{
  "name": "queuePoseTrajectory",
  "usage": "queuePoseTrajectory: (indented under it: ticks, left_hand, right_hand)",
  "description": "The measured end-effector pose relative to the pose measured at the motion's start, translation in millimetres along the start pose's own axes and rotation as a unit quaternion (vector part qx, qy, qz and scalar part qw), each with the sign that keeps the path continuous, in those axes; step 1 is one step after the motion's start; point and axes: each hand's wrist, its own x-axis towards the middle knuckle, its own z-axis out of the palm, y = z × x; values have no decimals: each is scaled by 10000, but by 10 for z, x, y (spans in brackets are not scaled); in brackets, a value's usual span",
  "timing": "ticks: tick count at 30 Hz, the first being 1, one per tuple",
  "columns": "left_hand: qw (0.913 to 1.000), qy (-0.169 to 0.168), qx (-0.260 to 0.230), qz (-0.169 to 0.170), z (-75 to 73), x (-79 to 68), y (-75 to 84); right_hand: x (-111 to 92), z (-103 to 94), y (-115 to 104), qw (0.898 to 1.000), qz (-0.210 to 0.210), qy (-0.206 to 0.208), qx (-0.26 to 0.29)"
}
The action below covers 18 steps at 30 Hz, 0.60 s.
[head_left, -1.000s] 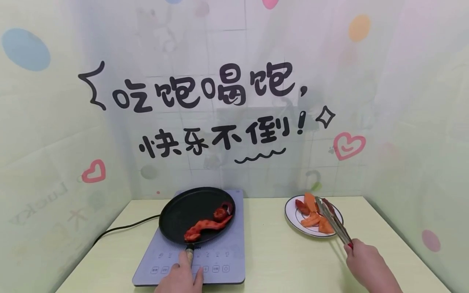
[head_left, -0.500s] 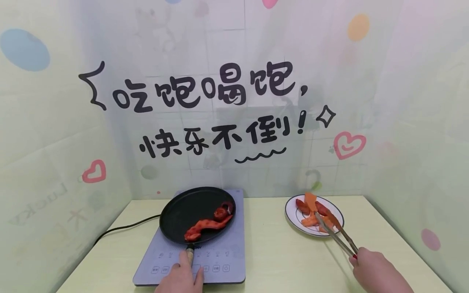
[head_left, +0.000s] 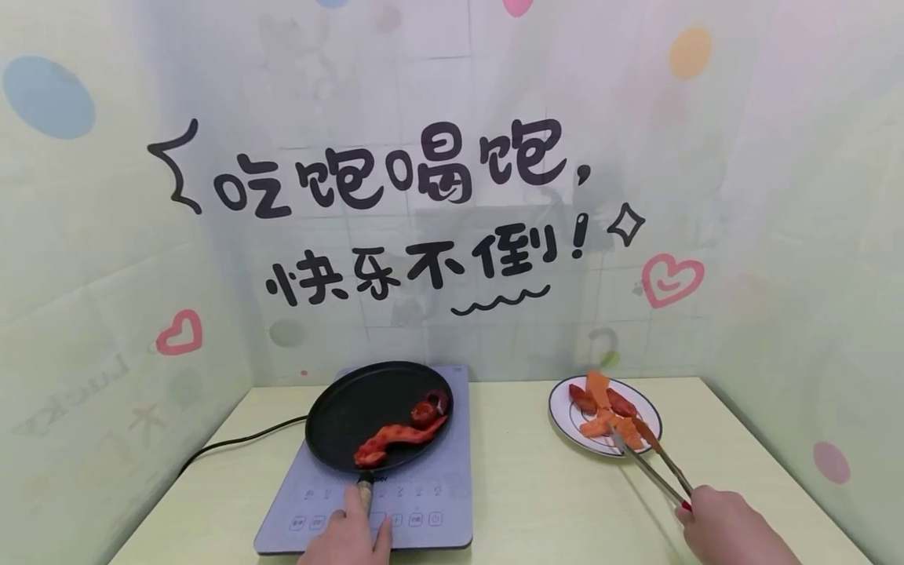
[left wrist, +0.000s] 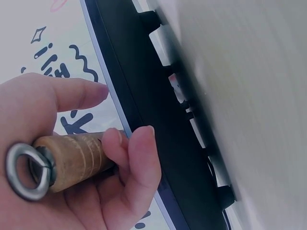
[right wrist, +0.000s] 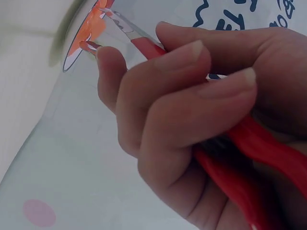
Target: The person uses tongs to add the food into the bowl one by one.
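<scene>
My left hand [head_left: 349,537] grips the wooden handle [left wrist: 76,160] of a black frying pan [head_left: 360,408], its fingers curled round it in the left wrist view. A red strip of food [head_left: 399,435] and a small round red piece [head_left: 424,412] lie in the pan. In my right hand [head_left: 734,527] is a pair of tongs [head_left: 653,475] with red grips [right wrist: 268,148]. The tongs' arms are spread, their tips down among orange slices [head_left: 600,424] at the front of a white plate [head_left: 561,416]. Red pieces [head_left: 621,402] lie there too.
The pan sits on an induction cooker [head_left: 445,502]. A black cord [head_left: 240,434] runs from behind the pan to the table's left. Bare pale table [head_left: 508,463] lies between cooker and plate. Printed curtains [head_left: 452,345] enclose the table at back and sides.
The tongs have spread apart, and their tips have come from the plate's back down to its front slices. My right hand has moved right and nearer. The left hand and pan stay put.
</scene>
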Motion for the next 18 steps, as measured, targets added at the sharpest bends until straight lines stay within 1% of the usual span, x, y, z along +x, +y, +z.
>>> queuePoseTrajectory:
  ticks: [4,9,14,18]
  left_hand:
    - [10000,-2,7,-28,-2,-4,1]
    - [10000,46,9,-19,-3,-10,8]
    - [10000,30,29,-32,11,-12,-2]
    - [10000,14,23,-31,5,-17,-2]
  right_hand:
    - [4,7,11,10000,46,-66,-24]
    - [-41,-34,70,10000,73,30,23]
    - [-83,-82,132,9996,256,-113,62]
    - [-105,-115,177,9995,298,-29,112]
